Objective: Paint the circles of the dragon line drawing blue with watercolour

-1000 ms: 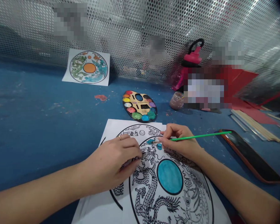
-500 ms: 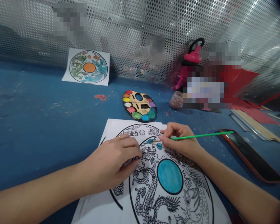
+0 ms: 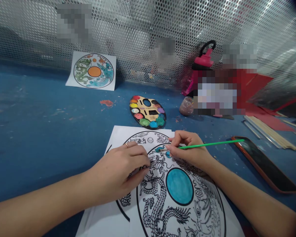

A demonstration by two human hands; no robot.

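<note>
My right hand [image 3: 189,148] pinches a green paintbrush [image 3: 209,144] whose tip touches a small blue-painted motif near the top of the dragon drawing [image 3: 172,210]. A blue oval is painted at the drawing's centre, with a small blue circle near the brush tip. My left hand [image 3: 120,171], with a ring on one finger, rests on the sheets at the drawing's left edge; its fingers are bent and close together, and whatever may be under them is hidden. Another printed sheet [image 3: 118,131] lies partly beneath the drawing.
Beyond the sheets lies a paint palette [image 3: 150,108]. A coloured print [image 3: 93,84] leans on the mesh at the back. A cup [image 3: 186,107] and pink bottle [image 3: 204,61] stand back right; a phone [image 3: 266,164] and wooden sticks [image 3: 273,133] lie at right.
My right hand and the brush have shifted very slightly to the left. My left hand and the sheets look unmoved.
</note>
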